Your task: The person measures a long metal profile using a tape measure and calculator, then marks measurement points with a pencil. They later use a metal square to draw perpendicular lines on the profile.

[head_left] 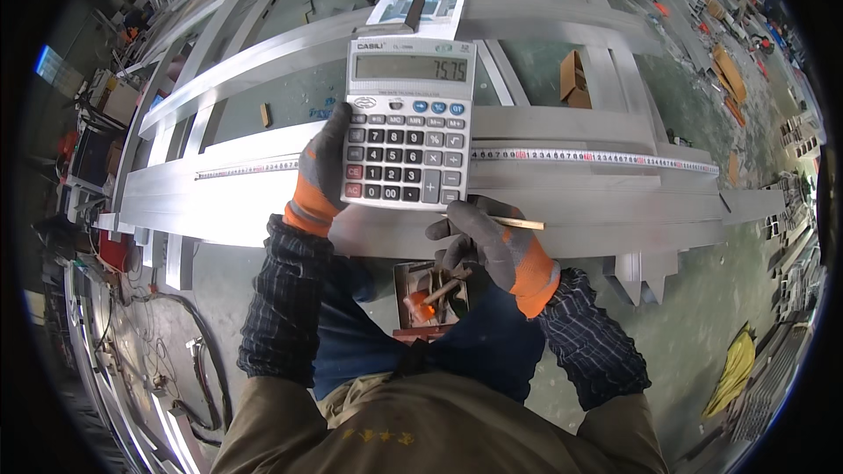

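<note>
calculator: big grey desktop calculator [409, 123], held up right in the middle of the view, tilted display on top showing some digits, mostly dark keys with a couple of red ones down the left side. It sits above the long metal pieces, not resting on them as far as I can tell.
left hand: left hand [323, 171] in a grey glove with an orange cuff, wrapped around the calculator's left edge, thumb on the front near the keys, so it's closed on it.
right hand: right hand [492, 246], same kind of glove, just below the calculator's lower right corner, fingers curled around a thin wooden pencil [514, 222] that pokes out to the right. One fingertip is up by the bottom keys; can't tell if it's actually touching.
tape measure: yellow-white tape measure [597, 157] stretched flat along the aluminium profiles [562, 127], running left to right behind the calculator.
papers: a printed sheet [420, 2] lying on the far beam, above the calculator.
below: small open box of bits [430, 298] down by the person's knees, on the grey-green floor [702, 316].
</note>
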### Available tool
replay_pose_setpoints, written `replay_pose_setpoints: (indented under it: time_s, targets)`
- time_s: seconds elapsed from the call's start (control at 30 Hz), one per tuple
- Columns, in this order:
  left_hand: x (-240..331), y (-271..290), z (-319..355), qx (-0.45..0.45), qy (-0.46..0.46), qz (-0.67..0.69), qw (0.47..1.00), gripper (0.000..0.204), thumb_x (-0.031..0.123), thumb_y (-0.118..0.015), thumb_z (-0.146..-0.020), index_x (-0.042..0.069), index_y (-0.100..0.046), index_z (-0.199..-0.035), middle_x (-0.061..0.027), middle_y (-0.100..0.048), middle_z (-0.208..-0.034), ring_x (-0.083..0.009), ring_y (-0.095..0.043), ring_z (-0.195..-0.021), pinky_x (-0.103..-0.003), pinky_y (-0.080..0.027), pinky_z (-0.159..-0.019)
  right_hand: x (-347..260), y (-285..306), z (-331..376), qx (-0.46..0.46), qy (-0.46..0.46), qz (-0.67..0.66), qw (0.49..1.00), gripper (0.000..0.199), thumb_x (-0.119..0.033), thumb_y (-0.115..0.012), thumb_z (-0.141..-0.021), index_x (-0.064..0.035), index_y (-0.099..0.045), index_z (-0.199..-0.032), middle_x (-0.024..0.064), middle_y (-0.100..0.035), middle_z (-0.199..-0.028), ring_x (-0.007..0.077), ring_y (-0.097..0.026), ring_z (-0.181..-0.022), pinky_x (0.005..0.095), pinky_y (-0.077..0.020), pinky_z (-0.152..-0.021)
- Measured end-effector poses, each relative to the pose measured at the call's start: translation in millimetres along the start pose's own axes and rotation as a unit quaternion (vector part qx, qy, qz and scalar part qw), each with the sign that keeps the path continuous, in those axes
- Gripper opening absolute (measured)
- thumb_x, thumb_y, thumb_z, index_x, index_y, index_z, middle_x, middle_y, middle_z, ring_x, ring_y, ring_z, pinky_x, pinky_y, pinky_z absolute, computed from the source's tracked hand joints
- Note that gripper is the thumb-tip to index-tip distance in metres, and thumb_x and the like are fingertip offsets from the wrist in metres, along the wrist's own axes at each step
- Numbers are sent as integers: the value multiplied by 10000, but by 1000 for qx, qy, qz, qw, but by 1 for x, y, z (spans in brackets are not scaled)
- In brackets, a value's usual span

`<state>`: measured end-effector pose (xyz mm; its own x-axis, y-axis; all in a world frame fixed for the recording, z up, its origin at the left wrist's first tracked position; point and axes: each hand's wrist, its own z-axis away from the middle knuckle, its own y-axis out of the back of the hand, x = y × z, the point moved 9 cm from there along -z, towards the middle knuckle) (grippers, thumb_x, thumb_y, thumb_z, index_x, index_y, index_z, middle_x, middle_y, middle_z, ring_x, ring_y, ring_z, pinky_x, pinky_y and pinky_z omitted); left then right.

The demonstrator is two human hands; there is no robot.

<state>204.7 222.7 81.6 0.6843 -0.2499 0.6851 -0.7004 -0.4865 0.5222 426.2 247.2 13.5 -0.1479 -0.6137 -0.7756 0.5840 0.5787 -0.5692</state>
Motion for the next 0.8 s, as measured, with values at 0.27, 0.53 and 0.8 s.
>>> replay_pose_setpoints:
  time_s: [0.27,0.53,0.8]
  targets:
    - [-36,-13,2,1,244,247,938,496,390,-388,-1107,-33,-641,-1159,-109,-741,-929,-149,-731,-805,-259,-597,-709,-2,3,-9,27,7,66,997,347,-253,-581,-1034,63,-595,-1177,158,-673,-931,182,-664,-764,293,-565,-609]
    - [-22,-7,-3,-13,178,141,974,446,334,-396,-1110,-38,-637,-1165,-115,-738,-929,-152,-728,-807,-262,-593,-714,-16,29,27,44,126,21,991,256,-111,-603,-1008,58,-598,-1201,164,-687,-928,196,-677,-805,324,-593,-691]
    - [-7,-9,-4,14,230,270,935,535,484,-465,-1058,-7,-655,-1151,-111,-743,-933,-152,-733,-790,-236,-593,-710,-64,115,99,251,184,216,925,538,-407,-411,-1074,61,-587,-1271,175,-660,-897,215,-646,-732,294,-535,-602]
